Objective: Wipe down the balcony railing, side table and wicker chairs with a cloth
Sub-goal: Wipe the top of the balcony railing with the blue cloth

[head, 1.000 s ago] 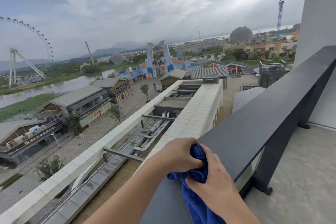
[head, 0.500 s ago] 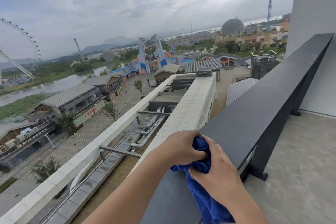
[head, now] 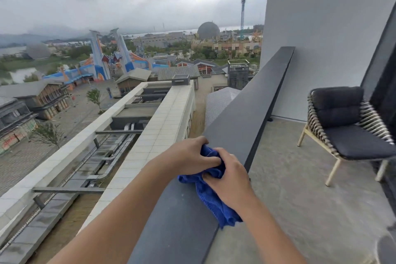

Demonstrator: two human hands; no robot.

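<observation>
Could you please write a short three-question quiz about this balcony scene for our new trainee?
1. True or false: both hands hold the blue cloth.
2. Where does the cloth lie? A) on the chair seat B) on top of the dark railing C) on the balcony floor
3. Fill in: the wicker chair carries dark ______ on its seat and back.

Key
1. True: the left hand and right hand both grip the bunched cloth.
2. B: it lies on the railing's flat top, one end hanging over the balcony-side edge.
3. Cushions.
</observation>
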